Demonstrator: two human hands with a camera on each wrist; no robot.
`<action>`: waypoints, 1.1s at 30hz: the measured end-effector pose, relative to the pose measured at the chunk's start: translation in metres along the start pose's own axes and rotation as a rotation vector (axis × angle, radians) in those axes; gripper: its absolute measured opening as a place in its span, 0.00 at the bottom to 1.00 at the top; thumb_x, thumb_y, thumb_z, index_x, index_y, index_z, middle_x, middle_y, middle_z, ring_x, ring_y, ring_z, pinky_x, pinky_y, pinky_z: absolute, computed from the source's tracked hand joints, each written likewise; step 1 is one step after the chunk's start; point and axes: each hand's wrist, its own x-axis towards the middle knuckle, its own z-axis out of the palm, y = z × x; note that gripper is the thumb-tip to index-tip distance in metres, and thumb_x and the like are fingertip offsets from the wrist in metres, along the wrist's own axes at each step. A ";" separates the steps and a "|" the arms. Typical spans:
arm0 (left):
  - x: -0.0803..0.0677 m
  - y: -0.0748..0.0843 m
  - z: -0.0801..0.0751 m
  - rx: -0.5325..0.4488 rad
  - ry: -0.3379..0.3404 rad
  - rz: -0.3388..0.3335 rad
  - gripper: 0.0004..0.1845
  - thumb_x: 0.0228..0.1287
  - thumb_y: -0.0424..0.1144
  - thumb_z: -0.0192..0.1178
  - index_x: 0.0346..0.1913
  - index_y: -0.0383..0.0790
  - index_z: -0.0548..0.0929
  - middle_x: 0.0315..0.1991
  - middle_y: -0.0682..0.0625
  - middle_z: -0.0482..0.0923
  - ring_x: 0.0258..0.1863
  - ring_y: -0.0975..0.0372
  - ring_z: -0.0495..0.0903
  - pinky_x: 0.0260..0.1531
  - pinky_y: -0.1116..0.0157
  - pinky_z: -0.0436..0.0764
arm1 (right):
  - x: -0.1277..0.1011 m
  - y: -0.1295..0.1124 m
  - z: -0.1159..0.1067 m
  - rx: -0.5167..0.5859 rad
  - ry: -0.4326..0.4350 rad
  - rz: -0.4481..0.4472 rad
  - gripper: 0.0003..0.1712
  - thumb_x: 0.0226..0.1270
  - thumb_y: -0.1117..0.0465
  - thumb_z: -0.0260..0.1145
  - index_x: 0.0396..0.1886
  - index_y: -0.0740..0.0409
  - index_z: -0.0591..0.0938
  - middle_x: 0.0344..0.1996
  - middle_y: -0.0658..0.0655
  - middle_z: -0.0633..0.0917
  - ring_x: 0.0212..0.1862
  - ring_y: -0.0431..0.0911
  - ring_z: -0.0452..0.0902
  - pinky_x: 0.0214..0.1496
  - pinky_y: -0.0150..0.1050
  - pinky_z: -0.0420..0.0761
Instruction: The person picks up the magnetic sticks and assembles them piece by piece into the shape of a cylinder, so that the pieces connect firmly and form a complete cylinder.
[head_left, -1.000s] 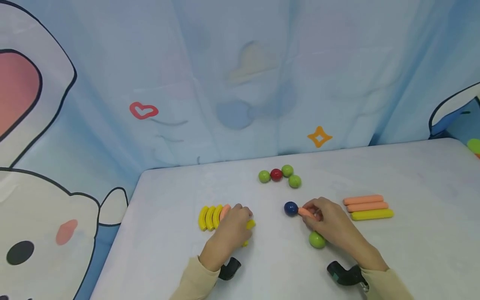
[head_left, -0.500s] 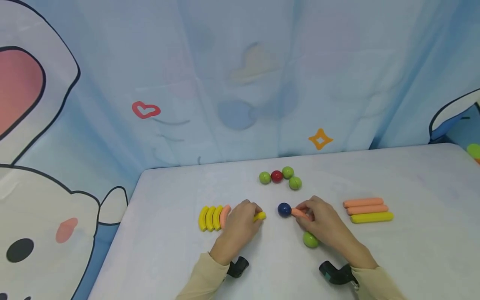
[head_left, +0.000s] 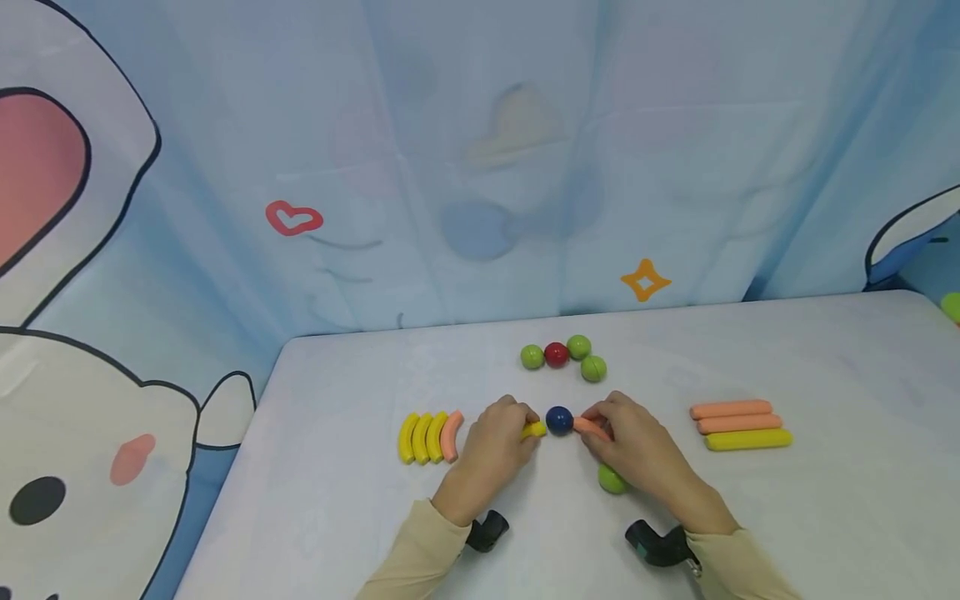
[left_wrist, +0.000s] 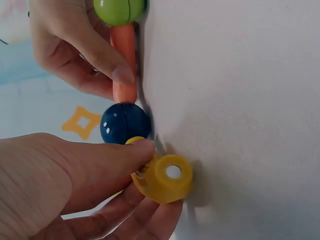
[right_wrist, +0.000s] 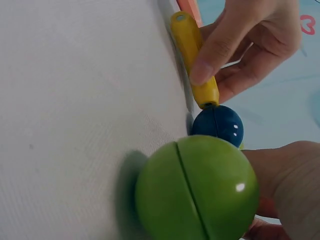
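L hand point(head_left: 491, 446) had thumb & fingers pinching a curved yellow pc point(head_left: 534, 430), held just above or on the white table point(head_left: 862, 367), cdn't tell which; in L wrist view one end of it showed a white centre. R hand point(head_left: 633, 437) was pinching an orange pc point(head_left: 592, 428) btwn thumb & fingers, w/ a dk blue ball point(head_left: 559, 420) at its far end & a green ball point(head_left: 612, 479) at the end nearer the wrist. So the dk blue ball sat btwn the 2 hands, & the yellow pc's tip was right at its side, touching or v. nearly; cdn't tell for sure. To the L of L hand, a row of 4 curved pcs lay side by side: 3 yellow arcs point(head_left: 421, 437), then 1 orange arc point(head_left: 451, 436) nearest the hand. To the R of R hand, 3 straight sticks lay parallel: 2 orange rods point(head_left: 738, 417) at the back, 1 yellow rod point(head_left: 748, 440) in front. Towards the table's back edge, a red ball point(head_left: 557, 355) sat in a small cluster w/ 3 green balls point(head_left: 593, 369). Both sleeves point(head_left: 416, 550) were beige, w/ a blk device point(head_left: 487, 532) at L wrist & a 2nd blk unit point(head_left: 660, 546) at R wrist. Behind hung a lt blue curtain point(head_left: 675, 192) w/ cartoon prints.
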 end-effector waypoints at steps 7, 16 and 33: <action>0.003 0.002 -0.001 0.000 -0.008 0.002 0.07 0.66 0.32 0.73 0.43 0.33 0.90 0.36 0.48 0.82 0.33 0.61 0.79 0.33 0.72 0.81 | -0.001 -0.001 0.003 -0.025 0.005 -0.005 0.14 0.65 0.64 0.76 0.47 0.67 0.87 0.33 0.53 0.77 0.32 0.45 0.71 0.33 0.40 0.75; 0.004 0.003 -0.002 0.020 -0.031 -0.022 0.07 0.65 0.33 0.74 0.44 0.34 0.90 0.37 0.48 0.82 0.33 0.61 0.79 0.33 0.71 0.81 | -0.003 -0.002 0.003 0.009 0.031 -0.058 0.15 0.64 0.65 0.76 0.49 0.65 0.86 0.35 0.54 0.78 0.34 0.45 0.72 0.35 0.39 0.76; 0.000 -0.003 -0.005 -0.028 -0.055 -0.056 0.09 0.65 0.33 0.74 0.44 0.32 0.88 0.36 0.47 0.81 0.34 0.61 0.77 0.38 0.69 0.81 | 0.011 -0.016 0.009 -0.065 -0.024 -0.262 0.21 0.62 0.68 0.78 0.56 0.60 0.85 0.44 0.52 0.81 0.40 0.44 0.72 0.40 0.38 0.77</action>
